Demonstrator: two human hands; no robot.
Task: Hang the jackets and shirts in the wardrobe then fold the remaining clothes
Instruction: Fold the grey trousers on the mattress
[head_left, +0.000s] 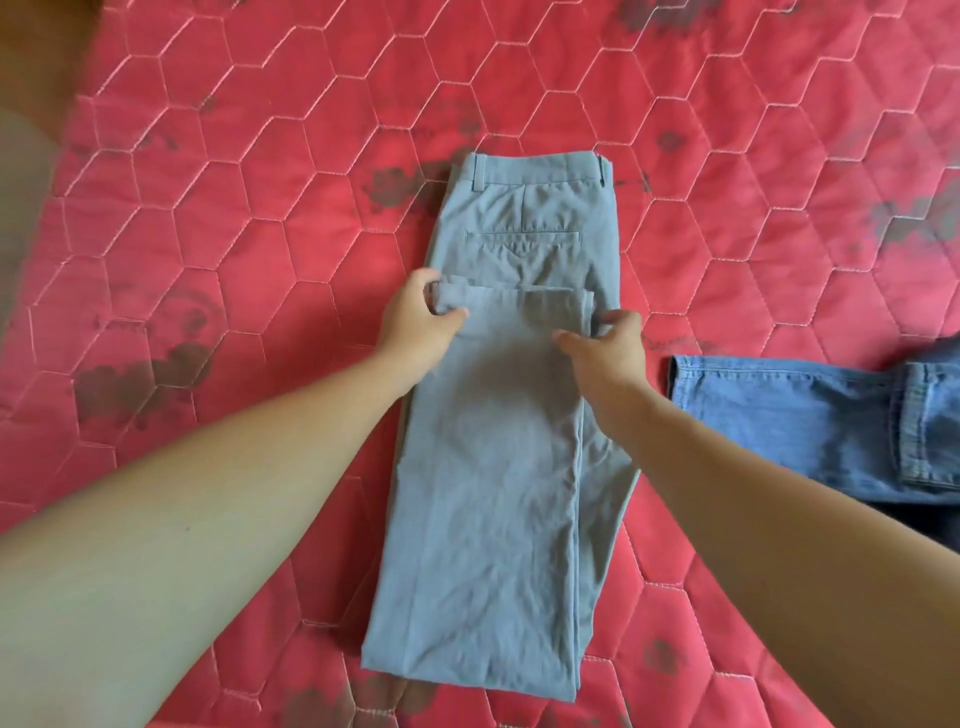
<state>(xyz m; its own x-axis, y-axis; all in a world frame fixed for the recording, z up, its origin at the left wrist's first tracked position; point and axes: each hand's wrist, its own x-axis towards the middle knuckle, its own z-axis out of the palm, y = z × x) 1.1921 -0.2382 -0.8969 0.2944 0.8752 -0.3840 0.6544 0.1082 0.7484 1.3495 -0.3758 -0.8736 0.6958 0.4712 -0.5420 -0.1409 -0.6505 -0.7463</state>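
trousers: grey trousers (498, 467) lie flat mid bed (260, 208), waistband at far end, legs folded up over the seat, hem (519, 293) just below back pocket (522, 236)
left hand: left hand (418, 325) pinches the hem's left corner, thumb and fingers clamped on the cloth
right hand: right hand (608, 345) at the hem's right corner, fingers curled over the edge, thumb spread on the fabric
bed: red quilted mattress, hexagon stitching, dark blotches
jeans: blue jeans (805, 415) on the bed, right of the trousers, apart

Matt cloth trousers (498, 415) — quilted mattress (260, 208)
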